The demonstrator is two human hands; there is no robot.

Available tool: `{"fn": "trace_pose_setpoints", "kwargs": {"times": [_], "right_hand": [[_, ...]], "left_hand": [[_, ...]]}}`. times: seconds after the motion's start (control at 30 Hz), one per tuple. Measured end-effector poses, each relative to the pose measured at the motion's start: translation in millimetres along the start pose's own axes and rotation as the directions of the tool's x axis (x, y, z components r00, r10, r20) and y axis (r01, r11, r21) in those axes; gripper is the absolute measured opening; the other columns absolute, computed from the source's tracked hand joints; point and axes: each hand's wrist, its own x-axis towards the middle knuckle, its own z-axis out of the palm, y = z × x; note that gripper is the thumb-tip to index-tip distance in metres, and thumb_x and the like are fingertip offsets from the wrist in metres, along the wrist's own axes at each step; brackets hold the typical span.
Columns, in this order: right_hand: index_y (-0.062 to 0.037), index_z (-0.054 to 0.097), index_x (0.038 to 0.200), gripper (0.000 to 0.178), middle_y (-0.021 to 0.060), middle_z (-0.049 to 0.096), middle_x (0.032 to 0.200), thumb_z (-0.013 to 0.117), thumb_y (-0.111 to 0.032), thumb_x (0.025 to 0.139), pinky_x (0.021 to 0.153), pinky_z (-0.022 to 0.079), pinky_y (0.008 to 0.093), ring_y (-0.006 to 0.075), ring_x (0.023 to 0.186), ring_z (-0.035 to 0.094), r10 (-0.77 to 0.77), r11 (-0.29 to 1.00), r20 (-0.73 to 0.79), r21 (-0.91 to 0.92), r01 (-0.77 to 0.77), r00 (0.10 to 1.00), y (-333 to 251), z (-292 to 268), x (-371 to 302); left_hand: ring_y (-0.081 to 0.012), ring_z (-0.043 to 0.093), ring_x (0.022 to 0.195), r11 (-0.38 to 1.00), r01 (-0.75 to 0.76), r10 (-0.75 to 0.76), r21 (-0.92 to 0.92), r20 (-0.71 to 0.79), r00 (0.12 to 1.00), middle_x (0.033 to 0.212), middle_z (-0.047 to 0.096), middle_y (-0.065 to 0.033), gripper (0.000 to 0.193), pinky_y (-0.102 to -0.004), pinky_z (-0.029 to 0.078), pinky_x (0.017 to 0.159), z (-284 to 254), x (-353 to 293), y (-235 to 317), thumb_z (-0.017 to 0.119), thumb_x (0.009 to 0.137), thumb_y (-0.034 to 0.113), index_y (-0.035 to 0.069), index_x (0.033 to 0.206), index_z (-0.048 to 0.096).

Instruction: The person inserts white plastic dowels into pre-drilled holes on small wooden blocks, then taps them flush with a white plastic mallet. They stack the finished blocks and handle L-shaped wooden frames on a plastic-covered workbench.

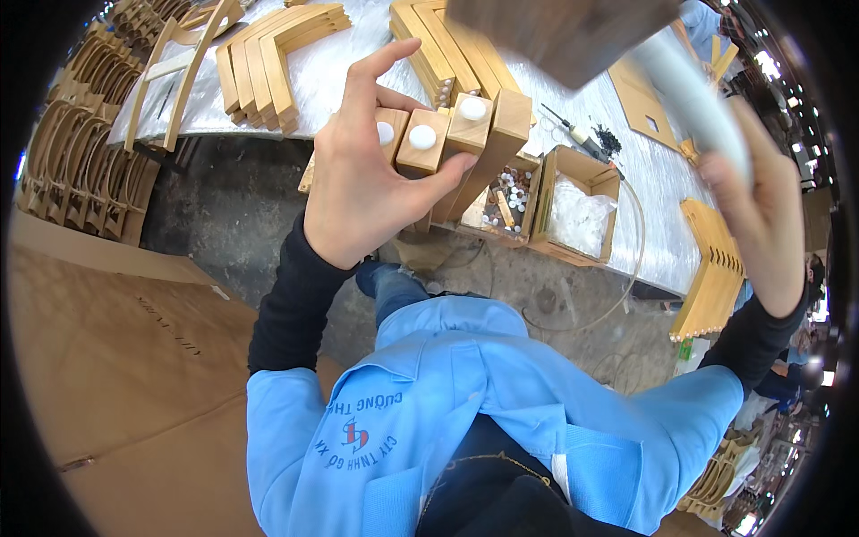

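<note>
My left hand [362, 183] is clasped round several squared wooden pieces [416, 163] standing side by side, thumb across their near faces and index finger raised. White round pads [422, 137] sit on three of their end faces. No pad shows on the rightmost piece [512, 116], which stands beside my thumb. At upper right, my right hand [761, 197] grips a mallet by its pale handle [693, 94]. The mallet's brownish block head [564, 36] hangs above and beyond the wooden ends, blurred by motion.
Angled wooden parts [268, 67] lie stacked on the plastic-covered table [358, 54]. A box of small pads [506, 201] adjoins a carton with a clear bag [580, 215]. A screwdriver-like tool [577, 134] lies beyond. Cardboard [125, 340] stands left; a hose [640, 242] loops down right.
</note>
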Motion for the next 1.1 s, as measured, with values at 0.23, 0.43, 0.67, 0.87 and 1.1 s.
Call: {"fn": "trace_pose_setpoints", "kwargs": {"times": [0.23,0.43,0.67,0.87,1.1], "right_hand": [[0.0057,0.057,0.117,0.041,0.0046,0.057,0.073,0.064,-0.030,0.097,0.060,0.042,0.0279,0.0126,0.063,0.052,-0.015,1.000,0.129,0.012,0.014,0.992,-4.6,24.8,0.8],[0.0017,0.057,0.123,0.046,0.0038,0.060,0.078,0.055,-0.039,0.102,0.059,0.044,0.0258,0.0126,0.065,0.057,0.092,0.992,-0.171,0.104,-0.075,0.981,18.6,-23.0,-7.8],[-0.0008,0.060,0.119,0.034,0.0110,0.069,0.088,0.062,-0.026,0.098,0.074,0.050,0.0341,0.0219,0.082,0.069,-0.031,1.000,0.146,0.000,0.031,0.989,7.5,17.7,20.6],[-0.0010,0.063,0.117,0.035,0.0124,0.070,0.088,0.063,-0.030,0.097,0.072,0.050,0.0327,0.0220,0.079,0.067,0.064,0.998,-0.316,0.039,-0.055,0.946,36.6,-54.9,12.9],[0.0012,0.063,0.118,0.045,0.0132,0.069,0.086,0.065,-0.037,0.095,0.065,0.049,0.0309,0.0226,0.069,0.063,-0.023,0.989,0.062,-0.145,0.031,0.998,7.9,-12.8,14.7]], "left_hand": [[-0.0172,0.068,0.085,1.000,-0.007,0.007,-0.004,-0.044,0.999,0.086,0.068,-0.0095,0.091,-0.0296,0.054,0.081,0.4,-0.3,-2.3,0.087,0.069,0.013,0.006,0.145,0.037],[-0.0171,0.068,0.086,0.999,-0.018,0.017,-0.040,-0.012,1.000,0.087,0.069,-0.0095,0.094,-0.0296,0.054,0.081,2.0,3.7,-3.8,0.087,0.069,0.012,0.007,0.147,0.036],[-0.0243,0.070,0.078,0.997,0.001,0.002,0.083,-0.045,0.999,0.084,0.066,-0.0117,0.094,-0.0339,0.056,0.072,-7.2,-6.0,0.7,0.087,0.066,0.013,0.004,0.144,0.035],[-0.0248,0.071,0.078,0.999,-0.038,0.038,-0.010,-0.042,0.998,0.085,0.067,-0.0120,0.096,-0.0335,0.057,0.069,0.3,-0.2,-2.0,0.087,0.066,0.014,0.004,0.145,0.034],[-0.0167,0.069,0.084,0.999,0.034,-0.035,-0.012,-0.062,0.997,0.087,0.068,-0.0092,0.097,-0.0296,0.055,0.079,-2.8,-3.9,-3.2,0.086,0.068,0.011,0.006,0.149,0.031]]}}
